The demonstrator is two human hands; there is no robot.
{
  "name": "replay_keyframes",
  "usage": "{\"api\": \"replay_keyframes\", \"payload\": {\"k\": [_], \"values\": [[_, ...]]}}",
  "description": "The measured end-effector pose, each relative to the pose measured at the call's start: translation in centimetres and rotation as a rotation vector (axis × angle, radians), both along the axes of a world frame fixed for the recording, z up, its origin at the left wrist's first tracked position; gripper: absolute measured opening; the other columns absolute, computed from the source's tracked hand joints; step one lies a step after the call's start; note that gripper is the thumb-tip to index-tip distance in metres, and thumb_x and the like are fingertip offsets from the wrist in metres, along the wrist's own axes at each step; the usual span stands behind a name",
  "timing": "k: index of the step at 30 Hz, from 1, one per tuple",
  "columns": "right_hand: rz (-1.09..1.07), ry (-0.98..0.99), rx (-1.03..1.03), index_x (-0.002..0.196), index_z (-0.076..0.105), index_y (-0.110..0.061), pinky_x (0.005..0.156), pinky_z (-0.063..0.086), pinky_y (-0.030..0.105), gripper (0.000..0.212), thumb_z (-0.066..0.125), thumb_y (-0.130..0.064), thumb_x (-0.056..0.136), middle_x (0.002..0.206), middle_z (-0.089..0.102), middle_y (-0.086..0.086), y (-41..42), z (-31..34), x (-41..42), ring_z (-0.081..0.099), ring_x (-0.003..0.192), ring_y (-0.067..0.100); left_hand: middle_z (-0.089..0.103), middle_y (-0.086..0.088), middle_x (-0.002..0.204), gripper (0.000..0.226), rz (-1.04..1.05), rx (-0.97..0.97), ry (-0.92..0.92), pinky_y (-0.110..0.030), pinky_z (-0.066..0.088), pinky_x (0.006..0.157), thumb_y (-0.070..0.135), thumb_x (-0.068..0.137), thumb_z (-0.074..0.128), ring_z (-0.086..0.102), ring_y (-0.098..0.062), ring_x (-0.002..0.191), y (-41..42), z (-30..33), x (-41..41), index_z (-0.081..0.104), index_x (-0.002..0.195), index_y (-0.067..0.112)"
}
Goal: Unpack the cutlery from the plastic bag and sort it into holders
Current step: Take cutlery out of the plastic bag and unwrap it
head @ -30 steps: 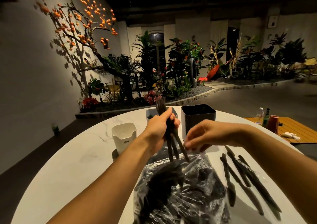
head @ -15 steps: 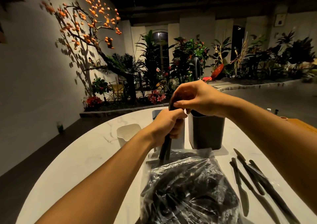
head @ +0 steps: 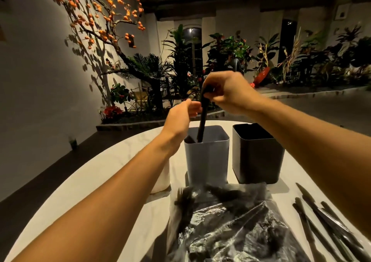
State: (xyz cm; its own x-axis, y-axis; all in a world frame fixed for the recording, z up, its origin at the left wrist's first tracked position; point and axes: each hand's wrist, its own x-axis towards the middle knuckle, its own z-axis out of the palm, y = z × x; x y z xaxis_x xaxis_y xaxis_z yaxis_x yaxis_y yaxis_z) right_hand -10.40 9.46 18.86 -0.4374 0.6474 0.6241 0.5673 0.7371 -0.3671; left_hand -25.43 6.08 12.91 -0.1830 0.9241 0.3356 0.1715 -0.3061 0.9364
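Fingers (head: 210,97) of the right hand (head: 228,91) curl down and pinch the top of a bundle of black cutlery (head: 203,119), wrist bent, forearm reaching in from the right edge. Left hand (head: 180,117) sits just beside the bundle at its left, palm away from the camera; its fingertips are near the cutlery, but whether they grip it cannot be told. The bundle stands nearly upright, long axis vertical with a slight lean, lower end inside the grey holder (head: 206,159); the pieces are thin, dark and blurred together. A black holder (head: 258,157) stands just right of the grey one, and a white holder (head: 162,179) shows partly behind the left forearm. Nearer the camera lies the crumpled clear bag (head: 230,227) full of black cutlery, and loose black knives (head: 325,221) lie on the white table (head: 100,173) at right.
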Motion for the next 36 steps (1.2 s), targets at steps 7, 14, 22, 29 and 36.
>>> {"api": "replay_keyframes", "payload": {"k": [7, 14, 22, 29, 36], "values": [[-0.068, -0.326, -0.135, 0.099, 0.075, -0.017, 0.077, 0.056, 0.032, 0.012, 0.074, -0.015, 0.087, 0.096, 0.070, 0.001, 3.5, -3.7, -1.7, 0.065, 0.090, 0.018, 0.074, -0.001, 0.098, 0.052, 0.136, -0.107, 0.161, -0.033, 0.045, 0.087, 0.040, 0.108, 0.027, 0.063, -0.021, 0.105, 1.9, -2.6, -1.5, 0.073, 0.100, 0.016], [-0.094, -0.368, -0.272, 0.116, 0.069, -0.016, 0.070, 0.053, 0.026, 0.030, 0.070, -0.005, 0.087, 0.105, 0.068, 0.005, 5.6, -6.0, -3.4, 0.063, 0.092, 0.019, 0.072, -0.001, 0.108, 0.051, 0.194, -0.119, 0.266, -0.033, 0.036, 0.088, 0.039, 0.108, 0.022, 0.059, -0.019, 0.106, 2.7, -3.6, -2.1, 0.069, 0.105, 0.021], [-0.091, -0.123, -0.167, 0.100, 0.074, -0.018, 0.070, 0.050, 0.021, 0.013, 0.064, -0.012, 0.093, 0.090, 0.066, -0.006, 2.1, -4.5, -1.0, 0.062, 0.085, 0.011, 0.070, -0.004, 0.103, 0.049, 0.251, -0.032, 0.222, -0.040, 0.047, 0.092, 0.035, 0.109, 0.024, 0.060, -0.022, 0.103, 0.4, -2.7, -2.2, 0.068, 0.101, 0.016], [-0.013, -0.159, -0.286, 0.102, 0.073, -0.017, 0.069, 0.058, 0.026, 0.014, 0.063, -0.026, 0.096, 0.087, 0.072, -0.001, -6.1, -4.2, 2.9, 0.070, 0.077, 0.011, 0.067, -0.013, 0.103, 0.035, 0.068, 0.001, 0.245, -0.022, 0.047, 0.064, 0.024, 0.106, 0.035, 0.062, -0.023, 0.093, -6.1, -2.3, 1.3, 0.066, 0.105, 0.007], [-0.073, -0.177, -0.408, 0.104, 0.071, -0.012, 0.059, 0.052, 0.016, 0.018, 0.061, -0.025, 0.097, 0.088, 0.071, 0.000, -12.9, -4.4, 8.8, 0.069, 0.075, 0.009, 0.065, -0.009, 0.096, 0.025, -0.038, -0.014, 0.304, -0.008, 0.042, 0.051, 0.021, 0.106, 0.041, 0.061, -0.016, 0.083, -11.6, -2.9, 5.6, 0.062, 0.108, 0.007]]}}
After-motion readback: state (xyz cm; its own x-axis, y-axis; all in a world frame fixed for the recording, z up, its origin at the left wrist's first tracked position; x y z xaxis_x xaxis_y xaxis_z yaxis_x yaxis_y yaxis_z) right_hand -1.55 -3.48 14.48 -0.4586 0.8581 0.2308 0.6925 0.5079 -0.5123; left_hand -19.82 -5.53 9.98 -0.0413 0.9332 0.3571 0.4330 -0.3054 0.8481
